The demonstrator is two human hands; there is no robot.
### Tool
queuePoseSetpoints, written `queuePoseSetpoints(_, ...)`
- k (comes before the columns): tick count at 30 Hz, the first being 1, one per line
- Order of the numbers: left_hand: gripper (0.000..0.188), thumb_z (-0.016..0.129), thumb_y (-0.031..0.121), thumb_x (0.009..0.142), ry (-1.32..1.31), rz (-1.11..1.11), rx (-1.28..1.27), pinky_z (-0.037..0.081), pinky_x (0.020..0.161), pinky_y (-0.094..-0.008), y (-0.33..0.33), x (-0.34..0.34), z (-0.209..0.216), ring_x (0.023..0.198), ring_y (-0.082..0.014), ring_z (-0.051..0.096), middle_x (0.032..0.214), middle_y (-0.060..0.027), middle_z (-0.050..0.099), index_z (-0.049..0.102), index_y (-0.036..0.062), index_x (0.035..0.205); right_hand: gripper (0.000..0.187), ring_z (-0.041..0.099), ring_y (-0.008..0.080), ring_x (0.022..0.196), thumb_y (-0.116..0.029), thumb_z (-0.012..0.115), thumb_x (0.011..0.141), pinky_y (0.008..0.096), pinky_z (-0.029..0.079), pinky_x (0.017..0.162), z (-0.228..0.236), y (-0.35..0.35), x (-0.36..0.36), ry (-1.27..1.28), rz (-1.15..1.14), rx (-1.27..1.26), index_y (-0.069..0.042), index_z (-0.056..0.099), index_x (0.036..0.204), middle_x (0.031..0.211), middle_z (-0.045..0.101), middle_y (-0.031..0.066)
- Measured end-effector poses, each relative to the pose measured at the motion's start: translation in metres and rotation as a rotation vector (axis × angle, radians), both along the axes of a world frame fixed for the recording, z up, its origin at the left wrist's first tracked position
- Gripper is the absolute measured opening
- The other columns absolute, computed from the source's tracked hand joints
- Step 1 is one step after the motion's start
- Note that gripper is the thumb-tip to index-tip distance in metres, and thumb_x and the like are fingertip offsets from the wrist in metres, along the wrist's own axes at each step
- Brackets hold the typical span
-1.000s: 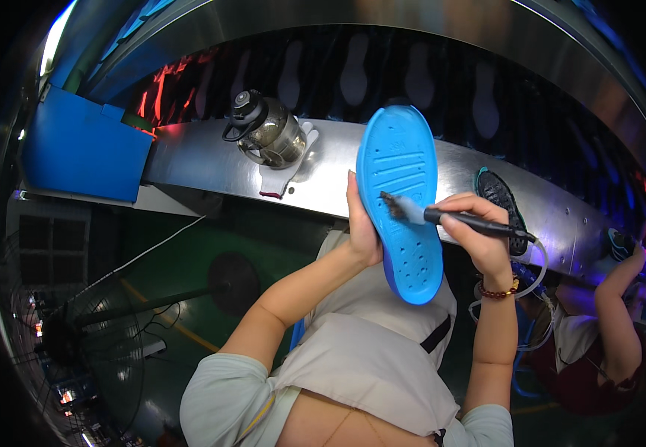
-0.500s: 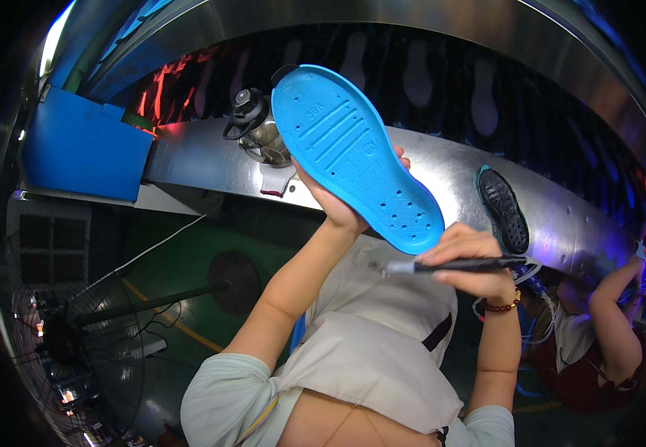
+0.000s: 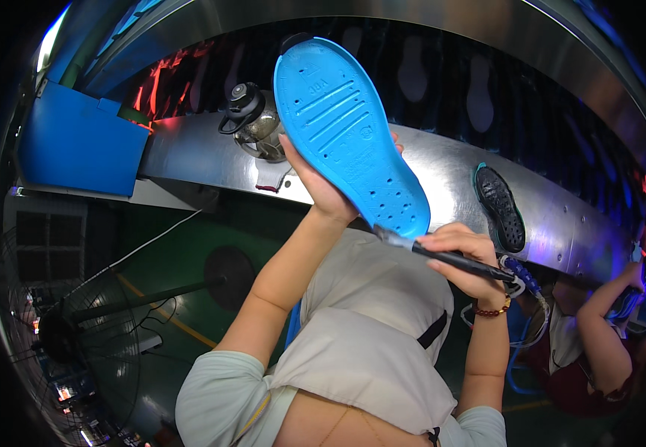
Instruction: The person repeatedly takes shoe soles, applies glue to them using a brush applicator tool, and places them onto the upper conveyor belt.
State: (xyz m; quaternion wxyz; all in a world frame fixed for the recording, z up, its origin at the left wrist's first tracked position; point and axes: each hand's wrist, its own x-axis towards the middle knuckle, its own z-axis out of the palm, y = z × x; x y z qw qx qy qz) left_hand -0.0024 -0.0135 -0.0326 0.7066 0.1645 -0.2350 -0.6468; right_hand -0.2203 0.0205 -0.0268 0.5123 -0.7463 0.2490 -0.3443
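My left hand grips a bright blue shoe sole from its side and underside, with some fingers hidden behind it. Slots and small holes mark the face turned up, and a black piece shows at the far, wide end. Closed around a black-handled brush is my right hand. The brush tip is at the near end of the sole, by its edge; I cannot tell whether it touches. A pale tube runs from the handle's back end past my wrist.
On the metal ledge lie a dark sole with a teal rim, a bottle with a black lid and a glove-like cloth. Behind runs a dark belt with sole shapes. A co-worker's arm is at right, a fan at left.
The sole has shifted up and slightly left in view with my left hand. The brush has tilted tip-up and moved closer to the sole's near end.
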Motion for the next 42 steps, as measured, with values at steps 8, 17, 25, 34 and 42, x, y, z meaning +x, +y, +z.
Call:
queuePoseSetpoints(8,0.092,0.015,0.076,0.074,0.051,-0.148,0.092,0.045,0.083,-0.0456,0.012,-0.018,0.003,0.099,-0.0341,0.052,0.111,-0.0227,0.049,0.032,0.0042,0.128,0.019,0.059,0.0245,0.091,0.002,0.060,0.075,0.0304,0.046,0.082,-0.029,0.005,0.003,-0.600,-0.143,0.587,0.007,0.059,0.094,0.100,0.059,0.0210)
queuePoseSetpoints(17,0.055,0.038,0.032,0.086,0.183,-0.484,0.034,0.043,0.090,-0.0372,0.031,-0.004,-0.020,0.103,-0.0265,0.054,0.117,-0.0185,0.051,0.031,-0.0023,0.129,0.026,0.063,0.0232,0.084,0.007,0.065,0.066,0.0299,0.049,0.079,0.020,-0.001,-0.005,-0.149,0.190,0.190,0.004,0.062,0.091,0.091,0.064,0.0186)
queuePoseSetpoints(25,0.054,0.040,0.029,0.086,-0.203,-0.864,0.297,0.042,0.090,-0.0357,0.022,0.009,-0.010,0.103,-0.0267,0.054,0.119,-0.0190,0.049,0.033,-0.0028,0.128,0.021,0.063,0.0255,0.087,-0.001,0.067,0.069,0.0303,0.050,0.077,0.031,0.003,-0.008,0.126,0.341,0.075,-0.001,0.064,0.090,0.093,0.064,0.0132)
queuePoseSetpoints(34,0.059,0.046,0.037,0.084,-0.648,-0.948,0.424,0.043,0.086,-0.0325,0.023,0.010,0.020,0.099,-0.0238,0.054,0.116,-0.0209,0.051,0.041,-0.0056,0.123,0.020,0.063,0.0247,0.086,0.000,0.068,0.067,0.0306,0.050,0.076,0.050,-0.010,-0.019,0.357,0.332,-0.100,0.000,0.064,0.087,0.091,0.065,0.0140)
queuePoseSetpoints(42,0.055,0.049,0.034,0.081,-0.562,-0.870,0.473,0.044,0.084,-0.0346,0.025,0.027,0.018,0.098,-0.0243,0.055,0.113,-0.0195,0.053,0.045,-0.0040,0.121,0.018,0.063,0.0247,0.088,0.001,0.065,0.070,0.0302,0.050,0.076,0.045,-0.011,-0.027,0.304,0.271,-0.160,-0.001,0.063,0.087,0.091,0.064,0.0127)
